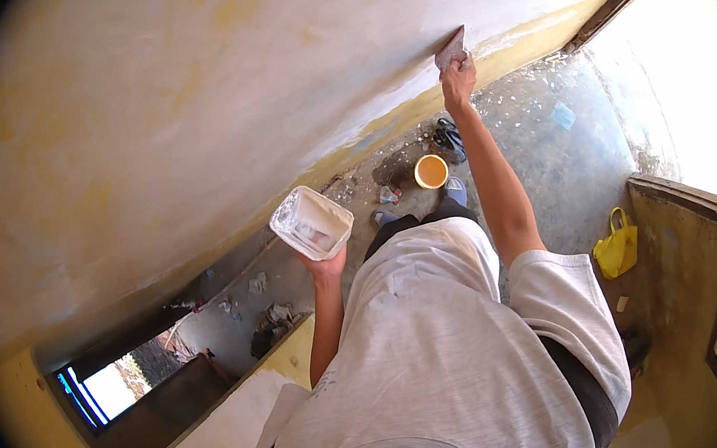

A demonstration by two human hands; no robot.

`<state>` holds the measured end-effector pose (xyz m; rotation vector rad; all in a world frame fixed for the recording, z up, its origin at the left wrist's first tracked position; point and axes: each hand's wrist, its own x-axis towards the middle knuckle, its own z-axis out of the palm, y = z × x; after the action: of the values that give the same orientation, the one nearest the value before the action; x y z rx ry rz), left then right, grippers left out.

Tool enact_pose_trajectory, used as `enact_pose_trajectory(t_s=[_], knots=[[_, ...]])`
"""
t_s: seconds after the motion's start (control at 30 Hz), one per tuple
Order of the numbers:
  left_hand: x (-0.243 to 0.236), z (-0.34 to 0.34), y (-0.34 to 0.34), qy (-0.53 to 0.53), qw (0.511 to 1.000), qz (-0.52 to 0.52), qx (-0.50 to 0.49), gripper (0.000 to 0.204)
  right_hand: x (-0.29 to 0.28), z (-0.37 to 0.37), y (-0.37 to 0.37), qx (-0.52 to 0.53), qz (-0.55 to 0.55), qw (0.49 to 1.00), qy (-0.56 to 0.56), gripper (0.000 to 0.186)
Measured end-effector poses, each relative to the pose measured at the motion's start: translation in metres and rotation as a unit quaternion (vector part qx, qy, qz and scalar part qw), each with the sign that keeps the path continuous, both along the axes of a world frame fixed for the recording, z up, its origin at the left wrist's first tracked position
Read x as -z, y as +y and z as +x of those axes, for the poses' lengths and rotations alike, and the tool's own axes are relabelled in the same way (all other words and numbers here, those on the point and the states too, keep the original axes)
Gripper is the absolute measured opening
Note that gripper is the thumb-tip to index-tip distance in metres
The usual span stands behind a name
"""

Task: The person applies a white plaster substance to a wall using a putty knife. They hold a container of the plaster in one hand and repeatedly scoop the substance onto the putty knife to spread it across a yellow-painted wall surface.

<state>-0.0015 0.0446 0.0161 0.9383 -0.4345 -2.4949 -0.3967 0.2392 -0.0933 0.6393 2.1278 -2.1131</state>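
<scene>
My right hand (457,82) stretches out ahead, its fingers closed round a flat putty scraper (452,47). The scraper's blade lies at the wall (242,75), which is coated whitish with yellow patches showing through. Lower and to the left, my left hand (326,262) holds up a white rectangular plastic tub (311,223) from beneath and behind. Its walls are smeared with white paste, and a little of that paste lies in the bottom. The tub partly hides the left fingers.
An orange-filled bucket (431,172) stands on the floor by my feet, beside a dark bag (449,138). A yellow bag (616,245) rests by the right wall. Scraps and debris (277,321) litter the stained floor (523,123). A bright doorway opens at the upper right.
</scene>
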Motion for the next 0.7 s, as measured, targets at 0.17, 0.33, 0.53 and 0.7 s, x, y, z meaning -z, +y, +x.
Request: enact_pose_trajectory(t_s=[0.17,0.33,0.53,0.7], knots=[[-0.008,-0.003,-0.007,-0.025,1.000,-0.006,-0.004,0.059,-0.077,0.056,-0.067,-0.019,0.041,0.996,0.075,0.035],[-0.020,-0.012,-0.007,-0.034,0.999,-0.024,0.027,0.059,-0.074,0.109,-0.078,-0.121,-0.037,0.986,0.112,0.033],[-0.021,0.001,-0.007,-0.032,0.997,-0.056,0.034,0.060,-0.056,0.137,-0.019,-0.196,-0.241,0.950,0.030,0.025],[-0.037,-0.018,0.005,-0.086,0.975,-0.176,0.105,0.065,-0.171,0.171,0.012,-0.341,-0.119,0.929,0.085,0.028]])
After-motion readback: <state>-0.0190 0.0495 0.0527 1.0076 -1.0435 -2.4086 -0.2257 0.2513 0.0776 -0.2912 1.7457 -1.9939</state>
